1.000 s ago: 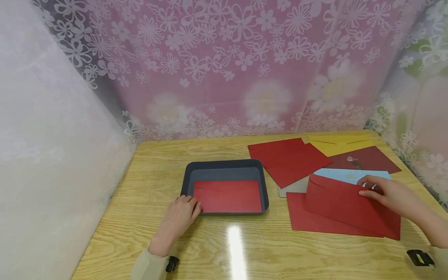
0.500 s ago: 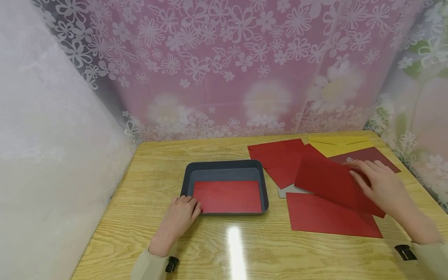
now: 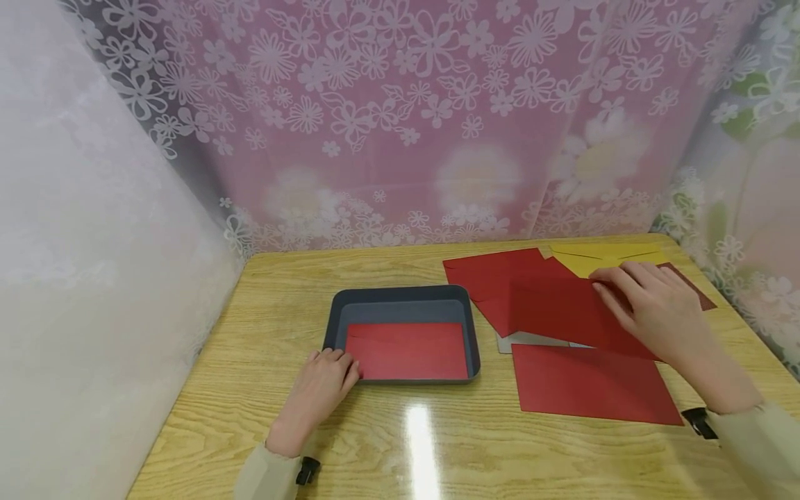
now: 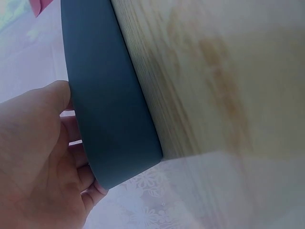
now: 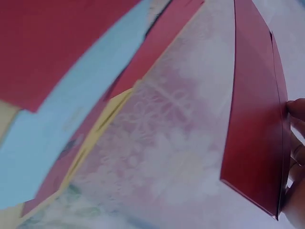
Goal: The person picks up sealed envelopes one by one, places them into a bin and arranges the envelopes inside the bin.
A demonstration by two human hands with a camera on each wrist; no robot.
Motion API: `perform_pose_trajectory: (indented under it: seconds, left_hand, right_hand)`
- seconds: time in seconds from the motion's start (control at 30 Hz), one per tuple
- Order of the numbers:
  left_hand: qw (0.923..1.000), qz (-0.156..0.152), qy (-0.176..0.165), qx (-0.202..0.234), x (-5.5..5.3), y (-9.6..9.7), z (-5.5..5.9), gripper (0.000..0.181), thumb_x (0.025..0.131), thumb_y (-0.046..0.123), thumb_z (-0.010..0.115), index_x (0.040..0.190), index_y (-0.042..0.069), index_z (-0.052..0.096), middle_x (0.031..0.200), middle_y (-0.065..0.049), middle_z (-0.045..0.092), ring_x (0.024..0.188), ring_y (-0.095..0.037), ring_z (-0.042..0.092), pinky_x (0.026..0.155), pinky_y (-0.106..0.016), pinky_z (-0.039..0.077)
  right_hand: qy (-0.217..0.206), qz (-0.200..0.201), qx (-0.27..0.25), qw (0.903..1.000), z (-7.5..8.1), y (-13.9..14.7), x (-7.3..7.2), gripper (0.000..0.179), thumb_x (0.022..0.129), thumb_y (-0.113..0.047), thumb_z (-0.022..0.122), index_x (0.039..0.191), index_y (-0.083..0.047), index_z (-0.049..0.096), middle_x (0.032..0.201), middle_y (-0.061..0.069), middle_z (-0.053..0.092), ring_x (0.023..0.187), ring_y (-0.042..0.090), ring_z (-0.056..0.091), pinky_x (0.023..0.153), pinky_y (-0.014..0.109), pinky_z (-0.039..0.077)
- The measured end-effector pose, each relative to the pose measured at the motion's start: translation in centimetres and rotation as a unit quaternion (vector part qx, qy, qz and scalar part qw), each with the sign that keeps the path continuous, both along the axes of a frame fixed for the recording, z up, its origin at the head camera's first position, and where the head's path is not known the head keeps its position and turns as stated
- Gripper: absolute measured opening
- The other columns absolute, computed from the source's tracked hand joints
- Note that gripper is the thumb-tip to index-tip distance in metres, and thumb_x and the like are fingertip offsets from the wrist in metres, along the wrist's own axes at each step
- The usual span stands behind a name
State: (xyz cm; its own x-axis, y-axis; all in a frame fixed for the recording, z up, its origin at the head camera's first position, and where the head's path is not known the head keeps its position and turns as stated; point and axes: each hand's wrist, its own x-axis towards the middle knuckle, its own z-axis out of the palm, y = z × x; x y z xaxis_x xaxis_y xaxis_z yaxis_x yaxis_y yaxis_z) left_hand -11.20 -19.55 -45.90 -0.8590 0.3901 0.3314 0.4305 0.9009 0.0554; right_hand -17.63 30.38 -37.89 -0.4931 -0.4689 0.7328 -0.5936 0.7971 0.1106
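Observation:
At the near left corner of a dark grey rectangular tray (image 3: 400, 295), my left hand (image 3: 315, 385) grips the rim, its thumb and fingers closing over the wall (image 4: 102, 95) in the left wrist view. Inside the tray lies a red envelope (image 3: 406, 351). My right hand (image 3: 662, 312) pinches the long upper edge of another red envelope (image 3: 562, 309), held in the air over the pile at the right. The right wrist view shows this envelope (image 5: 255, 119) hanging tilted, clear of the papers below.
Under and around the held envelope lie a red envelope (image 3: 594, 382) in front, more red paper (image 3: 490, 278) behind, a yellow envelope (image 3: 600, 257), a dark red one (image 3: 696, 292) and a light blue one (image 5: 81, 90). Flowered curtains (image 3: 387, 139) enclose the wooden table (image 3: 281, 278).
My right hand has lifted the red envelope off the near red one and carried it left and toward the back, over the pile. The left hand and tray stay in place.

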Motion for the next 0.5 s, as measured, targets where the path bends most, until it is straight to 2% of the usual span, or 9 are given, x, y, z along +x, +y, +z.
perform_pose_trajectory:
  seconds: [0.23, 0.5]
  left_hand:
    - [0.9998, 0.007, -0.016, -0.005, -0.2, 0.0, 0.0, 0.038, 0.099, 0.020, 0.066, 0.065, 0.020, 0.049, 0.061, 0.008, 0.038, 0.058, -0.013, 0.030, 0.064, -0.028, 0.025]
    - [0.9999, 0.006, -0.009, -0.005, -0.1, -0.1, 0.0, 0.038, 0.099, 0.020, 0.067, 0.065, 0.020, 0.048, 0.061, 0.008, 0.037, 0.059, -0.013, 0.031, 0.064, -0.028, 0.025]
  right_hand:
    - [0.027, 0.022, -0.013, 0.9993, 1.3, -3.4, -0.8, 0.049, 0.107, -0.043, 0.044, 0.097, -0.001, 0.068, 0.083, 0.013, 0.065, 0.071, 0.034, 0.062, 0.063, 0.047, 0.049]
    - [0.010, 0.042, -0.026, 0.9987, 2.6, -7.4, -1.5, 0.045, 0.108, -0.040, 0.047, 0.099, 0.000, 0.068, 0.085, 0.014, 0.065, 0.073, 0.033, 0.062, 0.066, 0.046, 0.050]
